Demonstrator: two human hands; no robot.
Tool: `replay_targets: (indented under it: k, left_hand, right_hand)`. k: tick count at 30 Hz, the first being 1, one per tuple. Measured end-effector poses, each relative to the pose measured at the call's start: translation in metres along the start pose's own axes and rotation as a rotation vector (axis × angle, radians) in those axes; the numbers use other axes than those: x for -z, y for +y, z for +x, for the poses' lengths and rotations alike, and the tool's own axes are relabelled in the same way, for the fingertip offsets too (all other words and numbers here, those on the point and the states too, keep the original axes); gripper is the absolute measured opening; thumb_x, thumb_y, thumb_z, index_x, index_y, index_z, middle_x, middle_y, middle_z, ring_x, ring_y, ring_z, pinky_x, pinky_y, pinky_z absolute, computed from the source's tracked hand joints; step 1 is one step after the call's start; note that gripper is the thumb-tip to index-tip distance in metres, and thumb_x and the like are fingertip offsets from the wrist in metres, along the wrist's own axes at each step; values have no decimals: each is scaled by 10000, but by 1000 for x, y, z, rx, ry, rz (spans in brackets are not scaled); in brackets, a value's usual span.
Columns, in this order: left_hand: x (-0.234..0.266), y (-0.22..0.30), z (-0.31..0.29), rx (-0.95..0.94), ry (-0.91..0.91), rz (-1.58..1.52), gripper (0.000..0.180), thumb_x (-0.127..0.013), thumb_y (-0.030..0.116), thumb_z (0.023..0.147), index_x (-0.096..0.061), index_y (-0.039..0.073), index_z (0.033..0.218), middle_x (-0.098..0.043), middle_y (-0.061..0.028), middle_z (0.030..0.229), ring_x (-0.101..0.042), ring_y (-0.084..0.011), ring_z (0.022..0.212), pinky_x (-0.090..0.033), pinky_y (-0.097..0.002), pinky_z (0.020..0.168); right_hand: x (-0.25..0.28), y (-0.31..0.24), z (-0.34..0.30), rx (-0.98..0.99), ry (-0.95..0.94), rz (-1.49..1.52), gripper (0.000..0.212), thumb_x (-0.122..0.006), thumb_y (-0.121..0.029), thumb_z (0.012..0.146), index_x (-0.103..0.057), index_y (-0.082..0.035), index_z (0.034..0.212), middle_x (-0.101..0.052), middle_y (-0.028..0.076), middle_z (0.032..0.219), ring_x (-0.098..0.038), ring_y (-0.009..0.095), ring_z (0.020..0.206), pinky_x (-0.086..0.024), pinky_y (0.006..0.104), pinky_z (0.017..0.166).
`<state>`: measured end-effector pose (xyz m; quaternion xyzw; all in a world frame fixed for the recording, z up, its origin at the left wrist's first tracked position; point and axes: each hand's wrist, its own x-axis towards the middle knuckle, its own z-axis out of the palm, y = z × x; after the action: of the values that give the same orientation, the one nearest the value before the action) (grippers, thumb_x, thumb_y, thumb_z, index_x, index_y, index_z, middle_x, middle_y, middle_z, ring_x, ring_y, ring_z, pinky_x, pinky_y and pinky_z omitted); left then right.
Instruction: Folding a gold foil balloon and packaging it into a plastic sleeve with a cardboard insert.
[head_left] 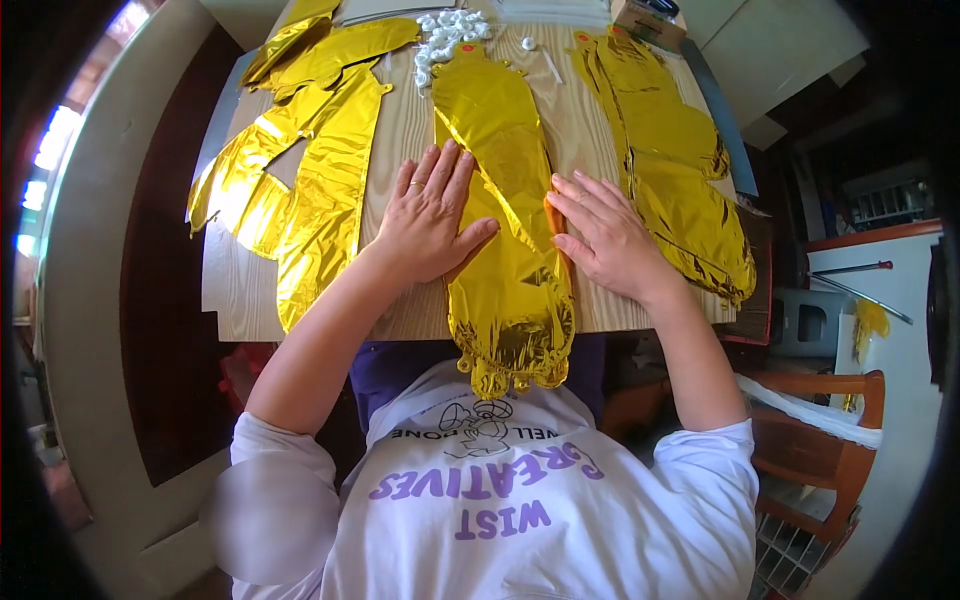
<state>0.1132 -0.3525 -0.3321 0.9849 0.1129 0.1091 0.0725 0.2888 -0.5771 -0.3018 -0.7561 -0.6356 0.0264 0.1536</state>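
Two unclenched hands lie along a flat gold foil balloon on a wood-grain tabletop.
The left hand is flat with its fingers extended, its fingertips and thumb on the foil's left side; the right hand is likewise loose and outstretched, its fingertips at the right edge, neither closed around anything. The balloon lies lengthwise between them, its far end (marked with a small red dot) near a cluster of white bundles, its scalloped near end jutting past the table's edge toward the person's white printed shirt. More gold foil lies at either side: a left-hand pile and a right-hand pile.
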Motion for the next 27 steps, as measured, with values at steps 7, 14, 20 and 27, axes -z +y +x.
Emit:
replay_targets:
  k: [7, 14, 20, 27]
  left_hand:
    - [2, 2, -1, -1, -17, 31, 857, -477, 618, 983, -293, 29, 1578, -278, -209, 1636, -235, -374, 1524, -166, -512, 1227]
    - [-5, -2, -1, -27, 53, -8, 874, -503, 633, 949, -354, 8, 1541, -342, -239, 1595, -289, -396, 1497, -183, -553, 1214]
    - [-1, -1, 0, -23, 23, 16, 838, -511, 594, 974, -329, 24, 1561, -311, -221, 1618, -258, -379, 1513, -178, -513, 1221]
    - [0, 1, -1, -13, 1, 26, 844, -509, 602, 974, -317, 35, 1569, -294, -220, 1626, -243, -376, 1520, -161, -519, 1225]
  right_hand:
    - [2, -1, 5, -26, 18, 47, 543, -583, -346, 1000, -519, -28, 1435, -471, 148, 1532, -394, 341, 1441, -272, 498, 1205]
    - [-11, 4, 10, 33, 5, -60, 579, -556, -377, 1012, -482, -20, 1463, -409, 142, 1577, -344, 327, 1466, -240, 487, 1213]
    - [-8, 2, 9, 49, 36, -90, 577, -560, -383, 1009, -496, -14, 1448, -422, 151, 1564, -359, 340, 1455, -251, 500, 1206]
    - [2, -27, -8, 87, 84, -71, 444, -614, -319, 981, -611, -11, 1301, -554, 157, 1425, -475, 334, 1354, -306, 506, 1177]
